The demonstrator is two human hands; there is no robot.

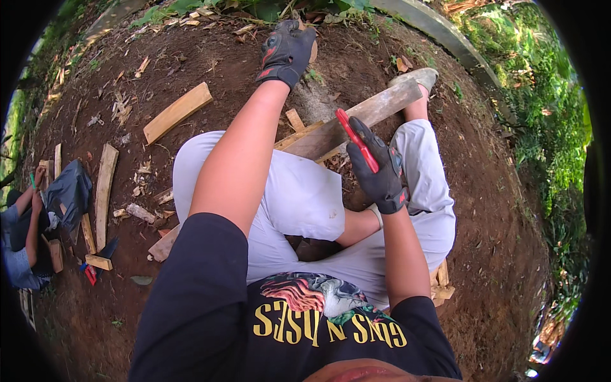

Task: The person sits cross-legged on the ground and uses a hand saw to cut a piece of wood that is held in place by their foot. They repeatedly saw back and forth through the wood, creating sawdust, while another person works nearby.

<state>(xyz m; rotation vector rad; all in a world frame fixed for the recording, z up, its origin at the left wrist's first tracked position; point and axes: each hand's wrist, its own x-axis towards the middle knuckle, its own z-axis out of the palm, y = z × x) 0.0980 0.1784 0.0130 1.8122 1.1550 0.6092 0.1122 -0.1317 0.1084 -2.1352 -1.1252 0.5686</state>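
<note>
Right hand (pixel 385 169), as I watch remotely, holds a red tool (pixel 358 141) beside the weathered board (pixel 385 107), which slants across to the shoe (pixel 429 77). My left hand (pixel 286 56) curls farther out, its contents unclear. Work seems underway; the board looks whole, so I judge more remains.
</note>
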